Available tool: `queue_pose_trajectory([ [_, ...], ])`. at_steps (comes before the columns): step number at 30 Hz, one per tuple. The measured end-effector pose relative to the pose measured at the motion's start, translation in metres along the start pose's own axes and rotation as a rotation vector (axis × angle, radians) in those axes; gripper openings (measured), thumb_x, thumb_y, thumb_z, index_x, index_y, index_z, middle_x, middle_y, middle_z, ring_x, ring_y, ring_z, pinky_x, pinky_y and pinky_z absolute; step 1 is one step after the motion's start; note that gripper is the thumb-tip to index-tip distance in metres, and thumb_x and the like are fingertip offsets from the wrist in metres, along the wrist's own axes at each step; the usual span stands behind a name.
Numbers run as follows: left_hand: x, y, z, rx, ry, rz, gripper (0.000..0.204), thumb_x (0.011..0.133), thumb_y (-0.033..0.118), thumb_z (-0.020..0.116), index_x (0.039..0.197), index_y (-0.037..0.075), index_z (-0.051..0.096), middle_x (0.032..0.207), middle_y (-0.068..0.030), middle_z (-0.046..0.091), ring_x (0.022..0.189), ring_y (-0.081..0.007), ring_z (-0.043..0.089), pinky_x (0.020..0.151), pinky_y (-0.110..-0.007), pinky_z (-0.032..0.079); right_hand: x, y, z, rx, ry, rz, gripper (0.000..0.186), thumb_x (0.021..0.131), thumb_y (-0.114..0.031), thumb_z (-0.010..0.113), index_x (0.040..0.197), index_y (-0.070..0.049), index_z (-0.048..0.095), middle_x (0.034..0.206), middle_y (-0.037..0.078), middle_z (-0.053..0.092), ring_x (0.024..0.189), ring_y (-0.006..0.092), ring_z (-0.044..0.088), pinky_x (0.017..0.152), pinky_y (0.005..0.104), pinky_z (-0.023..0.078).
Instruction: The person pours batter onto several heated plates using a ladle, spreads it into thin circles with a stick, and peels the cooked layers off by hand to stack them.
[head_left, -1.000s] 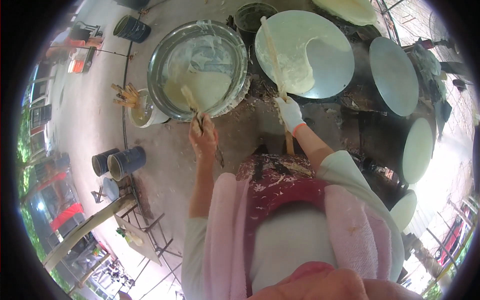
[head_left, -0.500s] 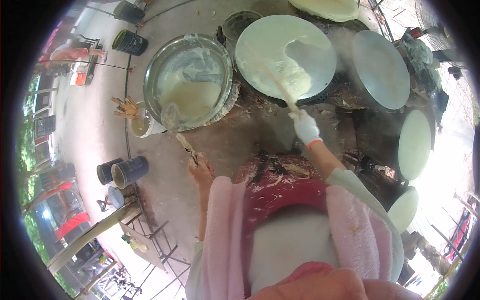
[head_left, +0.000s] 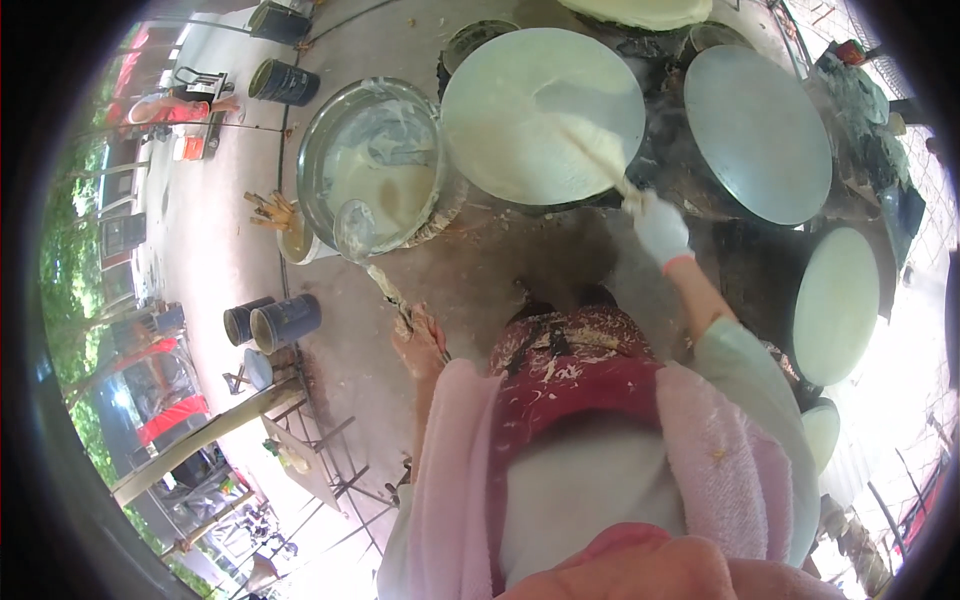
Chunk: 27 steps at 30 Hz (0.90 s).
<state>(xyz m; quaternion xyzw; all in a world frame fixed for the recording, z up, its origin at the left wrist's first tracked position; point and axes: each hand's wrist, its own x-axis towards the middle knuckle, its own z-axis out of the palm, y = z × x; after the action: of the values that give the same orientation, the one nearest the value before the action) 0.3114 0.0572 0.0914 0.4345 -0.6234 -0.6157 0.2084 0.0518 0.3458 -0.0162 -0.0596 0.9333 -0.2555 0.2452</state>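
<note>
- The bare left hand (head_left: 418,342) is closed around the handle of a ladle (head_left: 354,228), fingers wrapped near its lower end.
- The ladle's bowl lies ahead and to the left of that grip, over the near rim of a wide metal basin (head_left: 311,165); whether it touches the rim cannot be told.
- Pale batter (head_left: 395,190) pools inside the basin.
- The right hand (head_left: 661,228), in a white glove with an orange cuff, is closed on a wooden stick (head_left: 603,158).
- From the glove the stick runs forward and left over the round griddle (head_left: 588,97); its far end blurs into the spread batter layer (head_left: 510,130), so contact there is unclear.
- The glove itself is just off the griddle's near right edge.
- Compared with half a second ago, the right hand sits farther right of the griddle, and the grey patch left uncovered by batter is smaller and hazier.
- The ladle's bowl is at the basin's near side, as in that frame; a second ago the left hand was up close to the basin.
- The whole view has shifted a little too.
- Any lettering on the dark blue bucket (head_left: 285,82), beyond the basin, is too small to make out.
</note>
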Motion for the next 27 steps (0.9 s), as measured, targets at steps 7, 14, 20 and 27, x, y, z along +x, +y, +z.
queue_pose_trajectory([
  [7, 0.006, 0.009, 0.024, 0.072, 0.001, -0.120, 0.017, 0.095, 0.013, 0.050, 0.092, -0.003, 0.052, 0.054, 0.0004, 0.039, 0.036, -0.0076, 0.034, 0.032, -0.023, 0.023, -0.021, 0.029, 0.018, 0.235, -0.145, -0.118, 0.047, 0.087, -0.042, 0.054, 0.124, -0.012, 0.053, 0.079, 0.018, 0.065, 0.070, 0.0301, 0.064, 0.066, 0.0424, 0.050],
  [14, 0.005, -0.001, 0.018, 0.073, 0.077, -0.204, 0.014, 0.095, 0.011, 0.048, 0.093, -0.002, 0.051, 0.055, -0.0010, 0.039, 0.035, -0.0093, 0.034, 0.031, -0.024, 0.023, 0.082, 0.037, -0.036, -0.017, 0.092, -0.179, 0.056, 0.091, -0.044, 0.042, 0.137, -0.012, 0.035, 0.090, 0.023, 0.064, 0.084, 0.0409, 0.062, 0.073, 0.0503, 0.047],
  [20, 0.006, -0.008, 0.011, 0.025, 0.059, -0.155, 0.015, 0.096, 0.011, 0.045, 0.096, -0.004, 0.048, 0.055, -0.0019, 0.039, 0.034, -0.0101, 0.034, 0.030, -0.024, 0.024, 0.106, -0.059, -0.056, -0.073, 0.168, -0.167, 0.040, 0.088, -0.035, 0.047, 0.118, -0.010, 0.054, 0.094, 0.022, 0.065, 0.090, 0.0363, 0.062, 0.079, 0.0461, 0.047],
  [27, 0.009, 0.018, 0.034, 0.073, 0.031, -0.196, 0.019, 0.096, 0.019, 0.047, 0.098, 0.000, 0.049, 0.055, -0.0011, 0.041, 0.035, -0.0091, 0.035, 0.031, -0.024, 0.025, -0.007, -0.008, -0.007, 0.838, 0.614, -0.272, 0.053, 0.085, -0.052, 0.057, 0.113, -0.008, 0.061, 0.086, 0.008, 0.067, 0.073, 0.0192, 0.064, 0.062, 0.0310, 0.051],
])
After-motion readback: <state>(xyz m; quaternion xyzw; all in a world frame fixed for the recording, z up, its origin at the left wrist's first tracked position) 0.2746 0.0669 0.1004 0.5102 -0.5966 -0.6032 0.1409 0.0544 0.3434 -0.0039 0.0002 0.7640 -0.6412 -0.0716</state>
